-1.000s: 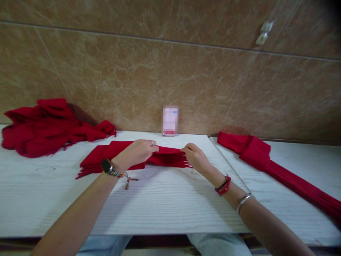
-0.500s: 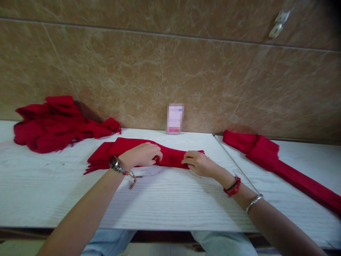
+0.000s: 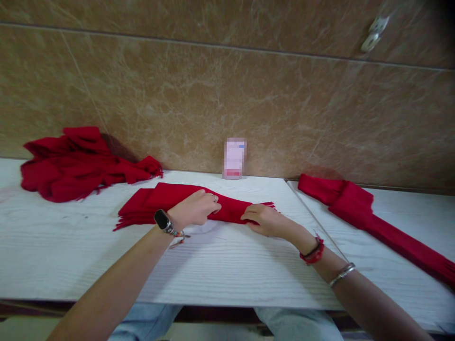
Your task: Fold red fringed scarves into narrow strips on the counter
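Note:
A folded red scarf [image 3: 138,206] with fringed ends lies across the white table in front of me. My left hand [image 3: 194,207] rests over its middle, fingers curled in and closed on the cloth; the fingertips are partly hidden. At the scarf's right part, my right hand [image 3: 265,220] pinches the near edge between thumb and fingers. Fringe shows just beyond the right hand. The layers on the left side are stacked, with their fringes pointing left.
A crumpled heap of red scarves [image 3: 74,166] lies at the back left. Another folded red scarf [image 3: 355,208] stretches along the right side. A blurred-out upright box or phone [image 3: 234,158] leans on the brown tiled wall [image 3: 227,94]. A white hook [image 3: 375,33] is fixed above.
My left hand has slid slightly to the right along the scarf, and its wrist has turned so the watch face shows. My right hand has barely moved, still at the scarf's right part.

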`<state>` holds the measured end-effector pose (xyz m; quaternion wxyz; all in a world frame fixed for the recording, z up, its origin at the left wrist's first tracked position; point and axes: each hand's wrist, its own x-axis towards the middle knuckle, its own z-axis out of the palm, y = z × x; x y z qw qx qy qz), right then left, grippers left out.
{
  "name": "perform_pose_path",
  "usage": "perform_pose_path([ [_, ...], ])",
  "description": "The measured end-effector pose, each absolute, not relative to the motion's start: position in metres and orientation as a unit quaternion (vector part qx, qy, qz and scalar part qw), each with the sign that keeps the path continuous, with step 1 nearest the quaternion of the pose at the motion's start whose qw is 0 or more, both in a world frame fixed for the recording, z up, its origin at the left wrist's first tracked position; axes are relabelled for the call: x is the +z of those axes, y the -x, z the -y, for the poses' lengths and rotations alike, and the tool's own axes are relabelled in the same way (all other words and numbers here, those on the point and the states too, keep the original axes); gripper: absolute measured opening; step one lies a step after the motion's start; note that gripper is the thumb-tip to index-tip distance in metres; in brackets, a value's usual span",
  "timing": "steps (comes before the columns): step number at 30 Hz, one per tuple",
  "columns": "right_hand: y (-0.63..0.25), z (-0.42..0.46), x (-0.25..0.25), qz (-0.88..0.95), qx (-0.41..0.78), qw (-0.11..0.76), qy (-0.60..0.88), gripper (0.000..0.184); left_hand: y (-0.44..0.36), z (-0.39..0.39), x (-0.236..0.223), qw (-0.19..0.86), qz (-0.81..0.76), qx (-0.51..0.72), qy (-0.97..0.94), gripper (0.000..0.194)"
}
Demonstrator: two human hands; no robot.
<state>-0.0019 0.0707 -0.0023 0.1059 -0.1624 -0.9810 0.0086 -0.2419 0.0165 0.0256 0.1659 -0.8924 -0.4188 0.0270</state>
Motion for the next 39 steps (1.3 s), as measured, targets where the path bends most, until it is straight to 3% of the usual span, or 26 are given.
perform_pose_path([
  [8,-0.003,-0.082,-0.002,0.976,-0.076,0.103,0.178,0.021,0.242,-0.023,0.028,0.154,0.413,0.001,0.898,0.011],
  [17,-0.011,-0.079,0.005,0.972,-0.009,0.111,0.206,0.017,0.229,-0.024,0.014,0.15,0.393,-0.006,0.907,0.017],
  [22,0.008,-0.074,-0.01,0.964,-0.046,0.173,0.197,0.034,0.231,-0.025,0.018,0.14,0.409,-0.031,0.901,0.017],
  [28,0.014,-0.082,-0.019,0.978,-0.029,0.1,0.183,0.039,0.235,-0.026,0.02,0.131,0.417,-0.022,0.899,0.011],
  [39,0.002,-0.085,-0.019,0.985,-0.035,0.083,0.151,0.055,0.24,-0.027,0.022,0.162,0.405,-0.013,0.9,0.009],
])
